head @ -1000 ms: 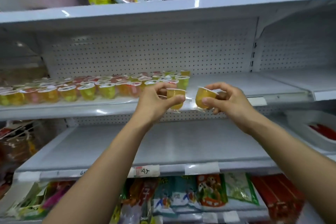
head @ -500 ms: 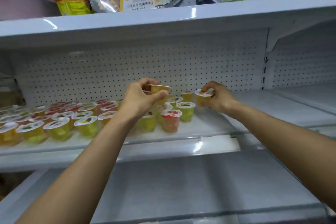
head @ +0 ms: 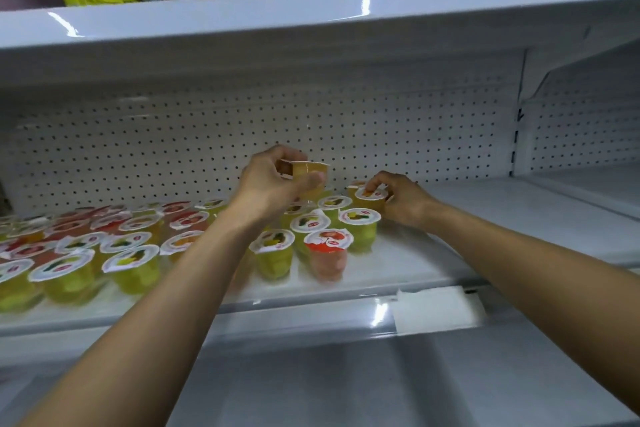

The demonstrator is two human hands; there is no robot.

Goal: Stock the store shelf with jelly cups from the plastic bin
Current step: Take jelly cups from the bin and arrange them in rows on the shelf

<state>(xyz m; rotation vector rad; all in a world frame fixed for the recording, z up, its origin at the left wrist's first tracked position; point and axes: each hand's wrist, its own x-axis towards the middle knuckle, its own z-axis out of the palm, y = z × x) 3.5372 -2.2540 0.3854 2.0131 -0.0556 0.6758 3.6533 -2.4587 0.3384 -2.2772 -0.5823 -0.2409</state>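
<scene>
Left hand: the left hand [head: 273, 184] is curled round an amber jelly cup [head: 310, 173], thumb on its near side. It holds the cup in the air above the back rows.
Right hand: the right hand [head: 398, 198] pinches a second cup [head: 370, 196] by the rim at the 3 o'clock end of the block. I cannot tell whether its base touches the shelf.
Stocked cups: the rows of jelly cups [head: 131, 263] run from 9 o'clock to the middle, with a red cup [head: 327, 253] at the front right corner.
Open room: the shelf [head: 450, 253] shows white surface from the block toward 3 o'clock, up to the upright [head: 517, 121].
Back edge: the pegboard wall [head: 173, 149] is at 12 o'clock, near the back row.
Front edge: the lip [head: 311, 315] carries a white label [head: 436, 308] at 5 o'clock of the right hand.
Overhead: the upper shelf [head: 277, 21] is well above both hands.
</scene>
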